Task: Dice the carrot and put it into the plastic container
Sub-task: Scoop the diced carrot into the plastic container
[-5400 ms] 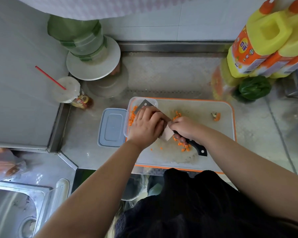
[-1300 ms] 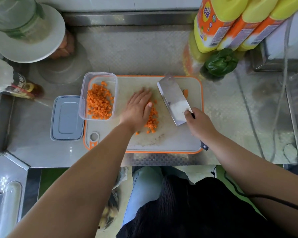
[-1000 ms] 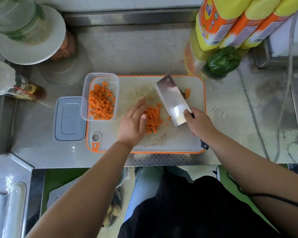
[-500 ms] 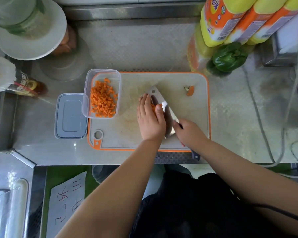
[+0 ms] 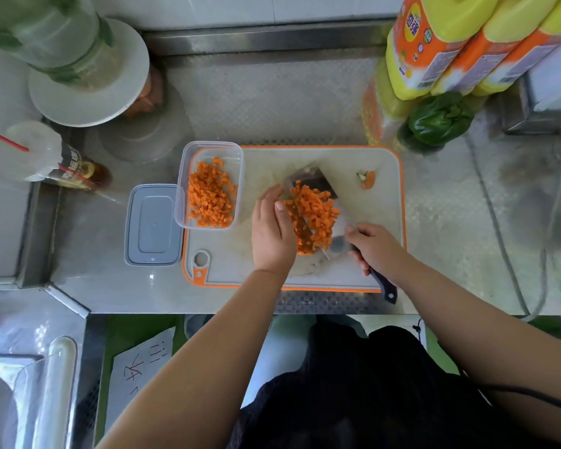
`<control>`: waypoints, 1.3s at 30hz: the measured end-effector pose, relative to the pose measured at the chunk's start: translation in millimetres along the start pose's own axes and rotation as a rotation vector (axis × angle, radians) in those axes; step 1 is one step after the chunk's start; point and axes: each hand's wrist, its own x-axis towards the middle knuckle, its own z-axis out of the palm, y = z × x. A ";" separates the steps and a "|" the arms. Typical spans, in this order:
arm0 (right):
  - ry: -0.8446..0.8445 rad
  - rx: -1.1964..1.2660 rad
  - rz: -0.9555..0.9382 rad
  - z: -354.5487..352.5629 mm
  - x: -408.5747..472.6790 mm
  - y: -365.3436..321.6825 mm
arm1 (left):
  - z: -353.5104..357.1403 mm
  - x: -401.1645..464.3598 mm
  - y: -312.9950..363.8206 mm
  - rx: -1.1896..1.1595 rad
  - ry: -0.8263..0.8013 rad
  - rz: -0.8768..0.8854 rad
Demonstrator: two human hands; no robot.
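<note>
1. Head view, what is hidden: the cleaver (image 5: 318, 202) blade lies flat under a heap of diced carrot (image 5: 313, 218), so little steel shows; its dark handle is mostly covered by the right hand (image 5: 374, 249). The yellow bottles (image 5: 447, 43) at top right are cut off by the frame.
2. Surroundings: the cutting board (image 5: 370, 205) sits on the steel tabletop (image 5: 272, 102). The clear plastic container (image 5: 209, 184) stands on the board's left end, partly filled with carrot cubes; its grey lid (image 5: 154, 225) lies just beside it. A carrot end (image 5: 367, 179) rests near the board's far right corner, a green pepper (image 5: 441, 118) beyond it.
3. Hands: the right hand's fingers curl round the handle. The left hand (image 5: 272, 231) stands on edge, fingers pressed together and straight, touching the heap's left side.
</note>
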 end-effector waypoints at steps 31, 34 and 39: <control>-0.163 -0.186 0.084 90.3 16.0 -147.8 | -107.8 92.2 -18.0 0.545 -0.171 0.552; -0.150 -0.194 0.057 87.7 11.4 -147.3 | -108.4 95.5 -20.5 0.564 -0.096 0.455; -0.068 -0.195 0.063 79.7 4.9 -142.5 | -115.1 99.1 -26.2 0.654 -0.038 0.179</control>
